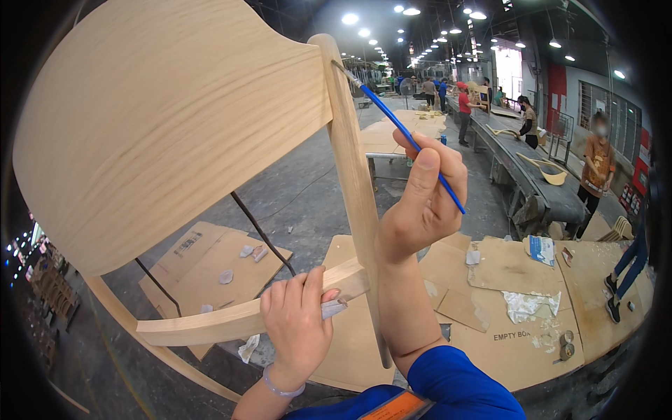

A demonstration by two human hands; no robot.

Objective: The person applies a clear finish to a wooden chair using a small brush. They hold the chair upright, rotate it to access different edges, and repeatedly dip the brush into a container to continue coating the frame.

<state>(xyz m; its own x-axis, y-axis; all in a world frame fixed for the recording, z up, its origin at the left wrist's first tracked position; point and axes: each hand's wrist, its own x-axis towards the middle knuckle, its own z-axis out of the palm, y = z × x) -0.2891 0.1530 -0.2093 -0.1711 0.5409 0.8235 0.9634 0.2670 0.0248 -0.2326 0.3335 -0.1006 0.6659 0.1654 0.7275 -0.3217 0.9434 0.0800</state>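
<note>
Brushwork on an unfinished wooden chair (175, 119) filled the view. The chair was lifted close to the camera and tilted, its broad curved backrest at upper left and one pale upright post (353, 175) running down the middle. The right hand (423, 199) was closed around a thin blue paintbrush (406, 133), pinched like a pen, with the bristle tip touching the joint where the backrest met the top of the post. The left hand (297, 325) was wrapped tight around a curved lower rail (231, 322), apparently to steady the chair and keep that joint turned toward the brush; a scrap of pale cloth (334, 308) seemed tucked under its fingers.

Below the chair lay flattened cardboard sheets (504, 308) spread on the concrete floor (294, 189), dotted with crumpled paper and small scraps. Farther off, a long bench (539, 185) carried curved wooden parts, with several other people standing along it under rows of ceiling lights (413, 10).
</note>
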